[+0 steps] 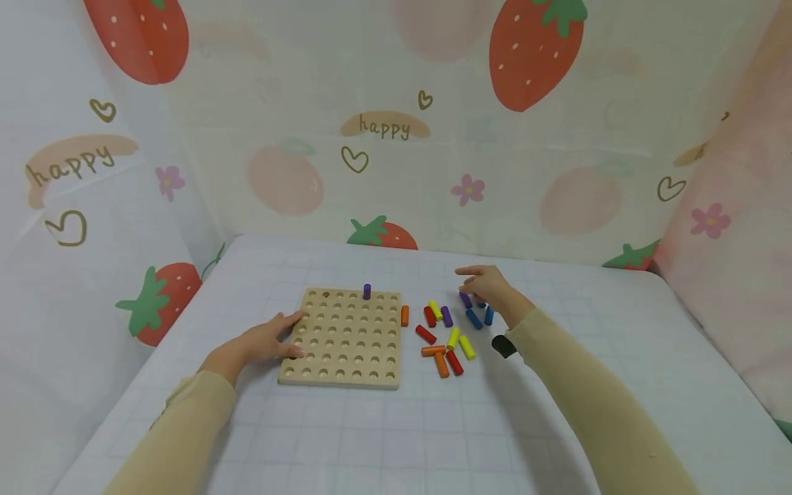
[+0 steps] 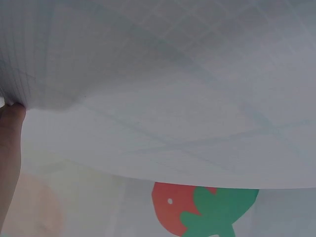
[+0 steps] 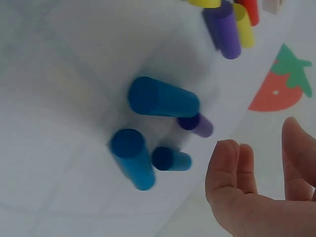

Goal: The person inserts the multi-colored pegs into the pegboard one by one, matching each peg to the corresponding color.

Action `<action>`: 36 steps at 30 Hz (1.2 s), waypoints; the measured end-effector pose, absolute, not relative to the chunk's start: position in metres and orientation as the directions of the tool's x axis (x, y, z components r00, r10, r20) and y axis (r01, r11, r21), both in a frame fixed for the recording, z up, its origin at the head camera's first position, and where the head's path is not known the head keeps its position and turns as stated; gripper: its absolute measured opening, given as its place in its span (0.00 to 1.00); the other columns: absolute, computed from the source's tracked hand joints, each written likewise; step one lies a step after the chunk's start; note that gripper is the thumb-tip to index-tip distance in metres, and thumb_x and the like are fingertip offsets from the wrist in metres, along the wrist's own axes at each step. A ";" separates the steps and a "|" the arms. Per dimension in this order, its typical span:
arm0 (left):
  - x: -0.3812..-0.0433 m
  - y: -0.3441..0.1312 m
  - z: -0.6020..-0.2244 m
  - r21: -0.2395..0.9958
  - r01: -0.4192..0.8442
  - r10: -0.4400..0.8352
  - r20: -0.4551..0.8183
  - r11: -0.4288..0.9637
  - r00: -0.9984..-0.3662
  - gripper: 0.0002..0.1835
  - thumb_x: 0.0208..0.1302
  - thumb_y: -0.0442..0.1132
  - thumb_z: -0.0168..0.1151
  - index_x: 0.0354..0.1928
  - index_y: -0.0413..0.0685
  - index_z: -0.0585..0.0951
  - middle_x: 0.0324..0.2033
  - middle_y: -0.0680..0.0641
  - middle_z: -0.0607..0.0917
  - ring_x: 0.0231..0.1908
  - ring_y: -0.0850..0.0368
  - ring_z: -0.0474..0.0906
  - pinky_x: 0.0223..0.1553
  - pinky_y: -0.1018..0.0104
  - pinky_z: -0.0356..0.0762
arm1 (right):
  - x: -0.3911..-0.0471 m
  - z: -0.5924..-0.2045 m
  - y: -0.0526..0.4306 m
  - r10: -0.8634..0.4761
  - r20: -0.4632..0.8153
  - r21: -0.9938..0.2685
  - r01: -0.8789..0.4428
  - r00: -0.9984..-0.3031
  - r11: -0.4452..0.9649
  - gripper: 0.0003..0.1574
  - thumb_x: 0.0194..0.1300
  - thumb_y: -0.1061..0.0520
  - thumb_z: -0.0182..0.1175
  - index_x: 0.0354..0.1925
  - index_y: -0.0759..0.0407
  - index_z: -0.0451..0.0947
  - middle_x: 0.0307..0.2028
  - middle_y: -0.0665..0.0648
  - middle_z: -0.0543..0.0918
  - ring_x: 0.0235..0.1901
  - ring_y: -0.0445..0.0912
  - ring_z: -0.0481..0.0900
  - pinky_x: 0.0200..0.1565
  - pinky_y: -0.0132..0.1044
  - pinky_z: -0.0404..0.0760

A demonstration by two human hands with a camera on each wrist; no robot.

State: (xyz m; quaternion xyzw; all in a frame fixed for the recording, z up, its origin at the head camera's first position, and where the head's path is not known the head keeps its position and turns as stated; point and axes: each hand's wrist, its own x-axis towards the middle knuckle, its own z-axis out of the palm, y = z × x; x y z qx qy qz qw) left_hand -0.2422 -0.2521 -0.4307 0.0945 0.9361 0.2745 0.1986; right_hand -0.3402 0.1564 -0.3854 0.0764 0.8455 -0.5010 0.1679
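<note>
My left hand (image 1: 269, 338) rests at the left edge of a wooden pegboard (image 1: 339, 379), thumb and fingers spread and touching its side. The board has rows of round holes, and one purple peg (image 1: 367, 292) stands upright in the back row. My right hand (image 1: 490, 283) hovers at the far end of the loose pegs, fingers apart with nothing between them. Below it lie a purple peg (image 1: 465, 300) and several blue pegs (image 3: 163, 98), one partly hidden by the hand in the head view. The left wrist view shows only one finger (image 2: 11, 133) and the tabletop.
Right of the board lie loose pegs in red (image 1: 454, 362), yellow (image 1: 467, 347), orange (image 1: 441, 364) and purple (image 1: 447, 316). One orange peg (image 1: 405, 315) lies right beside the board's edge. A strawberry-print cloth (image 1: 383, 185) hangs behind the white table (image 1: 371, 440).
</note>
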 end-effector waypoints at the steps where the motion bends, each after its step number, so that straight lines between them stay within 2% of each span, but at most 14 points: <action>1: -0.243 -0.252 -0.431 0.552 0.067 0.287 -0.322 0.831 -0.902 0.52 0.59 0.58 0.66 0.75 0.40 0.51 0.69 0.22 0.44 0.69 0.24 0.43 0.65 0.32 0.46 | -0.340 -0.388 0.158 -0.033 -0.365 -0.821 0.305 -0.930 0.482 0.31 0.70 0.67 0.55 0.69 0.57 0.67 0.66 0.66 0.68 0.55 0.54 0.71 0.61 0.48 0.70; 5: -0.244 -0.253 -0.433 0.549 0.062 0.281 -0.324 0.834 -0.904 0.53 0.58 0.59 0.66 0.75 0.41 0.51 0.70 0.22 0.44 0.69 0.25 0.43 0.65 0.32 0.46 | -0.343 -0.398 0.163 -0.008 -0.378 -0.816 0.329 -0.926 0.474 0.31 0.69 0.68 0.54 0.69 0.57 0.67 0.63 0.66 0.69 0.50 0.51 0.71 0.59 0.46 0.72; 12: -0.245 -0.253 -0.433 0.546 0.060 0.278 -0.326 0.836 -0.904 0.53 0.57 0.59 0.66 0.75 0.42 0.52 0.69 0.22 0.45 0.69 0.24 0.43 0.64 0.31 0.46 | -0.349 -0.409 0.166 0.041 -0.384 -0.801 0.355 -0.923 0.482 0.32 0.68 0.68 0.56 0.68 0.57 0.68 0.59 0.66 0.73 0.48 0.52 0.71 0.56 0.46 0.73; 20: -0.247 -0.252 -0.433 0.541 0.035 0.265 -0.354 0.840 -0.897 0.53 0.58 0.60 0.65 0.76 0.43 0.50 0.70 0.23 0.43 0.69 0.24 0.42 0.64 0.31 0.45 | -0.355 -0.411 0.167 0.052 -0.355 -0.743 0.316 -0.933 0.590 0.32 0.64 0.68 0.60 0.66 0.58 0.71 0.48 0.63 0.77 0.39 0.49 0.72 0.37 0.37 0.75; 23: -0.247 -0.253 -0.433 0.539 0.026 0.259 -0.361 0.842 -0.896 0.54 0.57 0.61 0.65 0.76 0.44 0.50 0.70 0.23 0.42 0.69 0.24 0.41 0.64 0.30 0.45 | -0.361 -0.413 0.168 0.029 -0.365 -0.712 0.299 -0.931 0.636 0.31 0.64 0.67 0.60 0.66 0.57 0.72 0.46 0.61 0.78 0.36 0.49 0.72 0.34 0.36 0.74; 28: -0.247 -0.254 -0.433 0.547 0.024 0.259 -0.356 0.836 -0.898 0.54 0.56 0.61 0.65 0.76 0.44 0.50 0.70 0.23 0.42 0.69 0.24 0.41 0.64 0.30 0.44 | -0.372 -0.419 0.170 -0.027 -0.393 -0.679 0.270 -0.919 0.683 0.31 0.64 0.67 0.60 0.65 0.57 0.73 0.45 0.61 0.78 0.36 0.49 0.71 0.38 0.38 0.73; 36: -0.246 -0.253 -0.436 0.561 0.021 0.260 -0.351 0.828 -0.900 0.54 0.56 0.60 0.66 0.76 0.43 0.50 0.71 0.23 0.42 0.69 0.25 0.40 0.64 0.31 0.44 | -0.376 -0.418 0.167 -0.069 -0.424 -0.625 0.236 -0.903 0.744 0.30 0.64 0.64 0.64 0.64 0.56 0.74 0.50 0.61 0.80 0.43 0.50 0.73 0.50 0.45 0.74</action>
